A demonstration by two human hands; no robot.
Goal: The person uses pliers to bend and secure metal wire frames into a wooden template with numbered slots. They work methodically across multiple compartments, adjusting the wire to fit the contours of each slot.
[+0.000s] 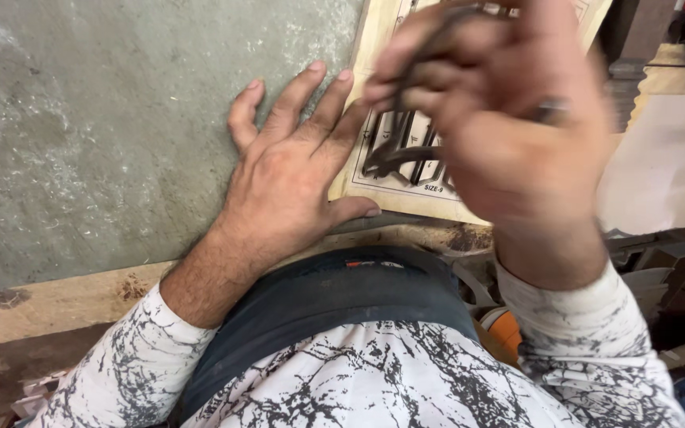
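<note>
Head view: left hand (pixel 291 170) lies flat and spread, pinning the printed board (pixel 394 178) while the blurred right hand (pixel 509 119) grips thin dark metal rods (pixel 406 119) above it.

A pale cream printed sheet (pixel 374 170), edged with a thin dark border and carrying black line drawings, lies flat at the top centre of the frame on the grey table (pixel 105 135). The left hand (pixel 295 182) presses on its left edge, fingers spread, while the blurred right hand (pixel 501 127) hovers above and hides much of it.
</note>
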